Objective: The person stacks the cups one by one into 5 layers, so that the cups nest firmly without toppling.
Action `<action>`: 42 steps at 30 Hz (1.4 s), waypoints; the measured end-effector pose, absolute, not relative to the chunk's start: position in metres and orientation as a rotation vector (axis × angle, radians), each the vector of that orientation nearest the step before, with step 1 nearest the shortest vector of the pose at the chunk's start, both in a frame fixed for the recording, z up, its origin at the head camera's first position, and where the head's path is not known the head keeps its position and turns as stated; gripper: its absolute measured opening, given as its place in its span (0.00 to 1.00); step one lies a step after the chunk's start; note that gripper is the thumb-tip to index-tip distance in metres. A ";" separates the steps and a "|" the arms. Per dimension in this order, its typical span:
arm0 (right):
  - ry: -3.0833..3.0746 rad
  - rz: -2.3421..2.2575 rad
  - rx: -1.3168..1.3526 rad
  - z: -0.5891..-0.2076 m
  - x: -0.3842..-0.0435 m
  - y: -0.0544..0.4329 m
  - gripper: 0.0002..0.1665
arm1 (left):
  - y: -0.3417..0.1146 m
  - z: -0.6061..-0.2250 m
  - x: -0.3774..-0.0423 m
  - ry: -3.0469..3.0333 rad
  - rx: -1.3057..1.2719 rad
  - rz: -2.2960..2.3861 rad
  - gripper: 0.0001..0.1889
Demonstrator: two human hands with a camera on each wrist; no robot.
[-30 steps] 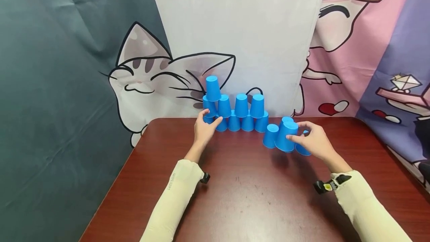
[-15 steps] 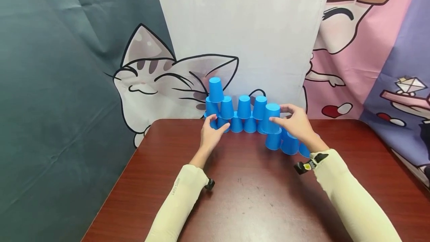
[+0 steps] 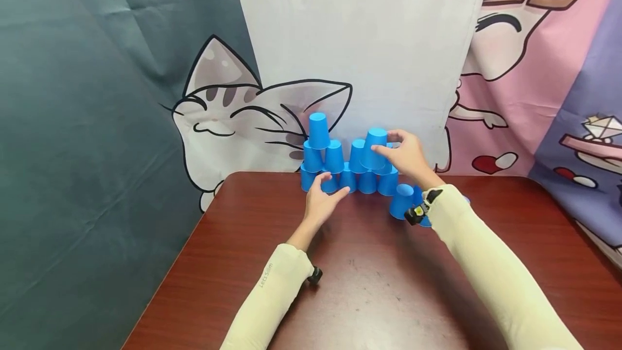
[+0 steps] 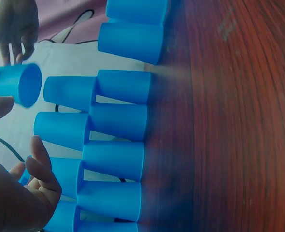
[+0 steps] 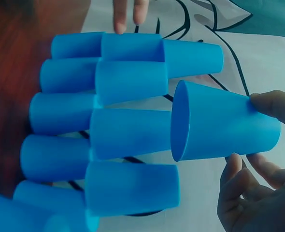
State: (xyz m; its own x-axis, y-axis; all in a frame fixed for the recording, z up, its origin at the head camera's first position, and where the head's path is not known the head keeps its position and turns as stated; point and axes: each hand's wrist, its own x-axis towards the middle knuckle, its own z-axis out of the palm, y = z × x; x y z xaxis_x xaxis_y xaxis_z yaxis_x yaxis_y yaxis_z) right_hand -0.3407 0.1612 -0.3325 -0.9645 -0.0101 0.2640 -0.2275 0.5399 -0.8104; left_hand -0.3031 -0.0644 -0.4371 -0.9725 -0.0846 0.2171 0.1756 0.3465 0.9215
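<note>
My right hand [image 3: 410,158] pinches an upside-down blue plastic cup [image 3: 374,147] between thumb and fingers. In the right wrist view this held cup [image 5: 224,123] is raised beside the tops of the second-row cups. Blue cups stand upside down in a stepped wall: several in the bottom row [image 3: 347,179], several in the second row [image 3: 333,156], and a single top cup [image 3: 318,130] at the left end. My left hand [image 3: 322,204], thumb and fingers spread apart, holds nothing in front of the wall's left part. In the left wrist view its fingers [image 4: 42,166] overlap the second row.
To the right, more upside-down blue cups [image 3: 401,202] stand on the table, partly hidden by my right wrist and its camera [image 3: 416,214]. The brown wooden table [image 3: 359,285] ends at a printed cloth backdrop [image 3: 418,42] close behind the wall.
My right hand has lifted the cup from the right-hand group and carried it left and up to the wall's second row. My left hand stays near the wall, still holding nothing.
</note>
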 end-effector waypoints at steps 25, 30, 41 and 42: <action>-2.518 1.453 0.161 -0.315 -0.400 0.102 0.36 | -0.061 -0.437 -0.295 -2.379 -0.102 -1.711 0.35; -2.549 1.447 0.145 -0.318 -0.405 0.102 0.35 | -0.061 -0.441 -0.292 -2.399 -0.105 -1.713 0.35; -2.588 1.391 0.188 -0.317 -0.412 0.099 0.36 | -0.062 -0.443 -0.295 -2.402 -0.092 -1.727 0.34; -2.592 1.384 0.196 -0.316 -0.413 0.099 0.36 | -0.062 -0.444 -0.295 -2.406 -0.088 -1.728 0.34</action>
